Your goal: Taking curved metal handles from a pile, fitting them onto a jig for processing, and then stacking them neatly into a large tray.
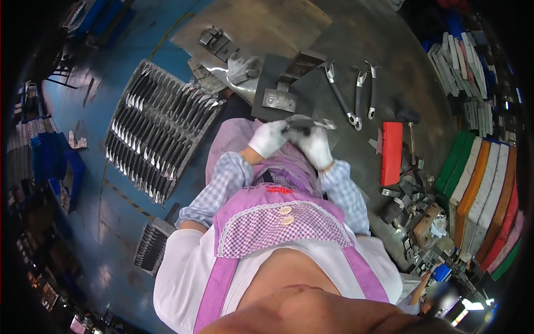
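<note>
My left hand [269, 139] and my right hand [315, 148], both in white gloves, meet in front of my apron. Between them they hold a dark-handled metal tool [305, 122], blurred in part, its bright end pointing right. The fingers of both hands are closed round it. Just beyond my hands, a steel block [279, 100] stands on a dark plate with an upright piece behind it. To its right lie three similar tools [359, 100] with black grips, forked metal heads and ringed ends.
A grey tray [129, 92] at the left holds rows of similar tools. A loose glove [241, 68] and a metal clamp-like part [218, 43] lie on the bench. At the right are a red bar [391, 153], scattered metal parts [409, 203] and coloured slabs [478, 195].
</note>
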